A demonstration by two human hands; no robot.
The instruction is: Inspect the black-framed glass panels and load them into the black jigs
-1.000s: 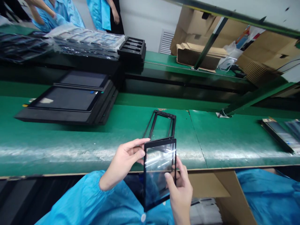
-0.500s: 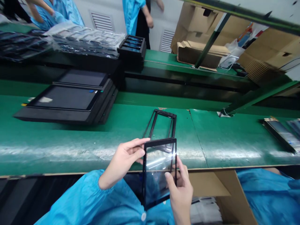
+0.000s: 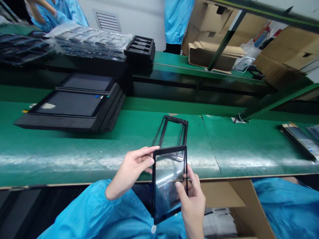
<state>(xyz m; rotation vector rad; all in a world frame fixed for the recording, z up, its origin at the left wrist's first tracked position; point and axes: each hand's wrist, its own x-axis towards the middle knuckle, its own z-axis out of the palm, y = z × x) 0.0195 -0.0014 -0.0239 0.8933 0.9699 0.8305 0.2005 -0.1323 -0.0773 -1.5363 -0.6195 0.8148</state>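
Observation:
A black-bordered clear glass panel (image 3: 169, 182), tablet-sized, is held tilted over the bench's front edge. My left hand (image 3: 132, 169) pinches its upper left edge between thumb and fingers. On the lower right side, my right hand (image 3: 191, 199) grips it, thumb over the front and fingers behind. Thin black rectangular frames (image 3: 186, 132) lie on the green bench just beyond the panel, their near ends partly seen through the glass.
Dark screens (image 3: 67, 103) rest on stacked black foam trays at left. Bagged parts (image 3: 92, 39) and a black tray (image 3: 141, 48) stand on the raised shelf. An open cardboard box (image 3: 251, 205) sits below the edge at right, beside another person's blue sleeve (image 3: 286, 205). A green post (image 3: 269, 103) rises at right.
The panel has tilted slightly in my hands, and its reflection has shifted. Both hands keep their grip. A person in blue across the bench has moved right.

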